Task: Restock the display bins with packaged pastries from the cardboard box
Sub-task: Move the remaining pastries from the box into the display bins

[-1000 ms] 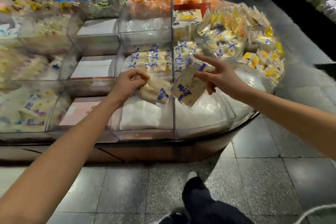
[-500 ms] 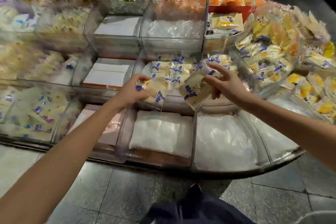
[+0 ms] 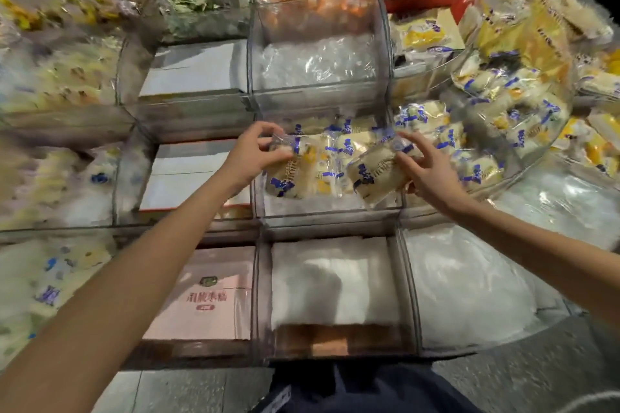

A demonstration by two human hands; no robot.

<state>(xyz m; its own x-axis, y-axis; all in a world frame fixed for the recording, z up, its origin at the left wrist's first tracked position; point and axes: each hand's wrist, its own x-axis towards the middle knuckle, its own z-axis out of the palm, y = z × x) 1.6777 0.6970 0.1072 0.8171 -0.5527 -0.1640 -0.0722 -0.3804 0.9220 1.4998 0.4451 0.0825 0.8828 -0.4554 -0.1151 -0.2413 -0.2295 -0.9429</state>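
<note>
Hands reach over the middle bin (image 3: 328,215). Left hand (image 3: 251,154) pinches a pack (image 3: 290,169) at its top edge, fingers curled. Right hand (image 3: 432,178) holds a second pack (image 3: 375,171) by its right end, fingers spread. Both packs are over the stock (image 3: 339,149) in that bin.

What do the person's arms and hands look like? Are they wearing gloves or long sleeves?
No gloves and no long sleeves. The left arm and the right arm are bare for as far as the picture shows them. The left hand and the right hand are bare too. I can see no ring, watch or bracelet on them.
</note>
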